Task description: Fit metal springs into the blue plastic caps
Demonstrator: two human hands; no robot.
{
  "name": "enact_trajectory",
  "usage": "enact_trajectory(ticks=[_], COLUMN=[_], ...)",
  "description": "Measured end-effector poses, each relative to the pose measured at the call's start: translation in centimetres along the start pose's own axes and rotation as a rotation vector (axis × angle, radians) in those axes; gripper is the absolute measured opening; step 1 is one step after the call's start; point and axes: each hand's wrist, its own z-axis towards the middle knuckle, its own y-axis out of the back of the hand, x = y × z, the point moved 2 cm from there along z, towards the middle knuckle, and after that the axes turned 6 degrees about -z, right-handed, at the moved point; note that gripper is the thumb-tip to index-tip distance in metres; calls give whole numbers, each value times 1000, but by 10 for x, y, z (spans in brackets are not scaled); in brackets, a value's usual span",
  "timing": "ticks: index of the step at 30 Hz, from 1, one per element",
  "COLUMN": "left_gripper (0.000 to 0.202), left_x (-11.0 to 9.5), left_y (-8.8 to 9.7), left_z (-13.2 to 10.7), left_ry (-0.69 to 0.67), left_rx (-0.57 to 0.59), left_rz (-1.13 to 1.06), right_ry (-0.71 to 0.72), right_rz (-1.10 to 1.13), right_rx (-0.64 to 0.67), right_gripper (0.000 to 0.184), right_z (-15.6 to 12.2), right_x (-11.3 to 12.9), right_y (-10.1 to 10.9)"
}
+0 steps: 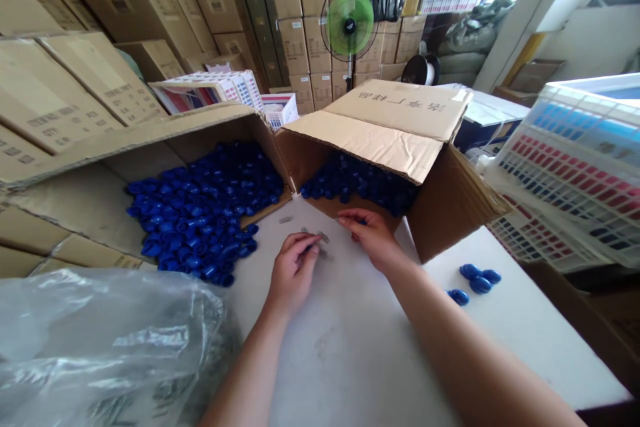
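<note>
On a white table (350, 360), the left hand (294, 273) pinches its fingers together above small grey bits (320, 237), and the right hand (371, 238) curls with a speck of blue at its fingertips; neither grip is clear. Many blue plastic caps (200, 210) remain heaped in the left carton (150, 140) and the right carton (445, 207). Three loose caps (475, 282) lie apart on the table's right.

A scuffed white tabletop (360, 360) carried an open brown corrugated cardboard box (450, 213) along its far edge, three glossy blue plastic caps (475, 281) near its right edge, a crumpled clear plastic bag (100, 347) at the near left, and small grey flecks (325, 253) by the box.
</note>
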Motion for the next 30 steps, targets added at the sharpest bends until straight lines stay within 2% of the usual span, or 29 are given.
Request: enact_trajectory(ticks=[3,5,9,13,16,19,27,30], left_gripper=[32,38,30,31,30,31,32,30], left_x=[1,0,-1,-1,-1,-2,-2,-1], left_y=[1,2,4,3,0,-2,-5,-6], left_z=[1,2,4,3,1,0,-1,-2], left_ry=[173,299,458,514,507,499,517,520], left_rx=[-26,-49,-112,-67,-18,-15,0,12], left_rz=[-354,-589,-853,-914,-922,-936,-969,-1001], right_ry=[9,83,240,307,416,500,508,505], right_rz=[-27,-82,-247,-326,-358,-385,-376,-370], right_rx=[10,-1,-43,-28,-23,-29,4,70], right_gripper=[57,54,43,39,29,24,24,27], right_z=[-4,-10,-27,-37,-41,-42,-44,-46], right_x=[6,13,27,31,32,34,36,40], right_y=[-2,-6,-16,-24,-26,-26,-26,-26])
